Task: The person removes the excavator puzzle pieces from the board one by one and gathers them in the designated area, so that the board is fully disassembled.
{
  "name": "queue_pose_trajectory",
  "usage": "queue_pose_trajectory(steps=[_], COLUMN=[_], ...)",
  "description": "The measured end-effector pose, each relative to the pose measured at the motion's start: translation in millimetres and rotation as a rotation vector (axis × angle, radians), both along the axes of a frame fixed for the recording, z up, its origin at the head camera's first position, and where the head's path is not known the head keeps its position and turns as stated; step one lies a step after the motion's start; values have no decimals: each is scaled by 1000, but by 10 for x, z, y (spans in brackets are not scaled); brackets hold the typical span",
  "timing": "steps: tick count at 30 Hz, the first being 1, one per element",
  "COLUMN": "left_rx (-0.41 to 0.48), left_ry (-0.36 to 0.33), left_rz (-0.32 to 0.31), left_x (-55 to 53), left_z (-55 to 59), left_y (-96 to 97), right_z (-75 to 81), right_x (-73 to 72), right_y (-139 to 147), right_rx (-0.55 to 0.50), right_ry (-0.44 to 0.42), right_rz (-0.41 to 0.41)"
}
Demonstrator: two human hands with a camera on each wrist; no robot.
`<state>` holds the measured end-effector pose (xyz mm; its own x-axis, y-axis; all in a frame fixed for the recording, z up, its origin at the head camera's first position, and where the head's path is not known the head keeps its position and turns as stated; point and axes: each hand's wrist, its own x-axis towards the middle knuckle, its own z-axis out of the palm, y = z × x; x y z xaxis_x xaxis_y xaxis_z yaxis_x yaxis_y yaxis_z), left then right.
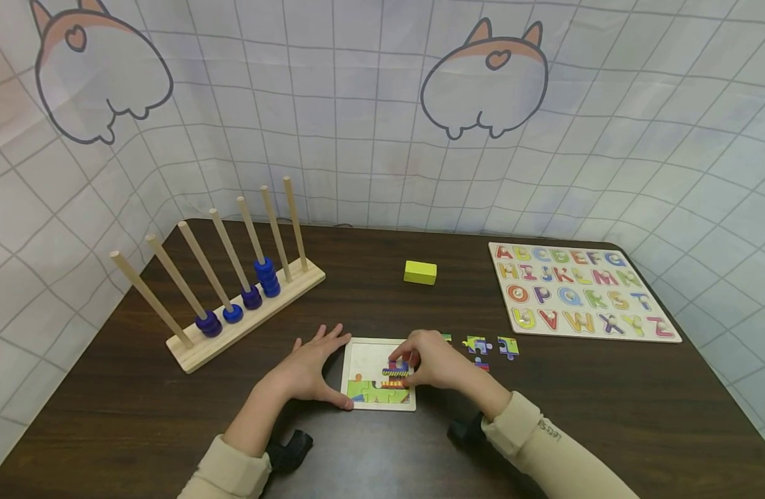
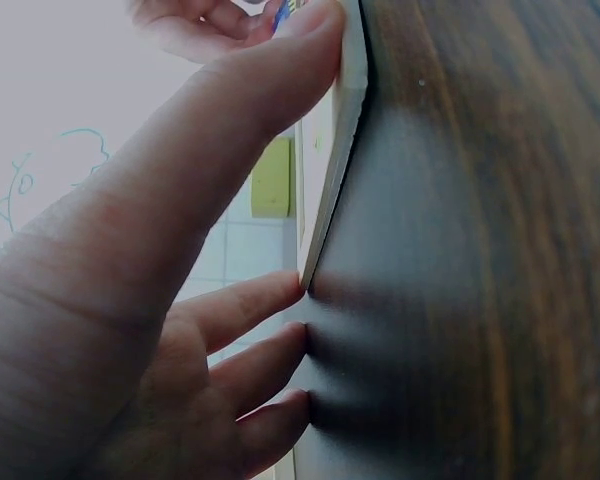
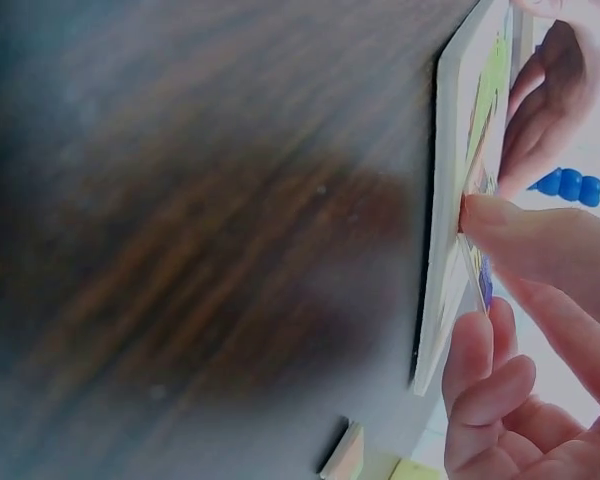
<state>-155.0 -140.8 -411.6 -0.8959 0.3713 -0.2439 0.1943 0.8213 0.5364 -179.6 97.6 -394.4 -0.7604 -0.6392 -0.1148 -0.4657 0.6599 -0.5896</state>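
Observation:
A square wooden puzzle tray lies on the table in front of me, its lower part filled with green jigsaw pieces. My left hand is spread along the tray's left side, thumb at the near corner and index fingertip at the far one. Over the tray's right half, my right hand pinches a colourful puzzle piece between thumb and fingers. That piece is tilted, its lower edge right at the tray in the right wrist view. The fingers partly hide it.
Several loose puzzle pieces lie right of the tray, partly behind the right hand. A yellow block stands farther back. On the left is a wooden peg stand with blue rings; at the right, an alphabet board. A curtain hangs behind.

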Motion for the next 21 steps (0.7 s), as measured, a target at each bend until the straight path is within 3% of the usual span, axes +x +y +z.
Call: queue_pose_trajectory(steps=[11,21], left_rx=[5,3], left_ry=[-2,-5], left_rz=[-3,2], left_x=[0,4], left_z=[4,10], left_y=[-5,-4], right_z=[-2,-10], right_x=[-8,-4], right_y=[-24,53], right_rx=[20,-50], right_ry=[-11,1], right_rz=[-32,-13])
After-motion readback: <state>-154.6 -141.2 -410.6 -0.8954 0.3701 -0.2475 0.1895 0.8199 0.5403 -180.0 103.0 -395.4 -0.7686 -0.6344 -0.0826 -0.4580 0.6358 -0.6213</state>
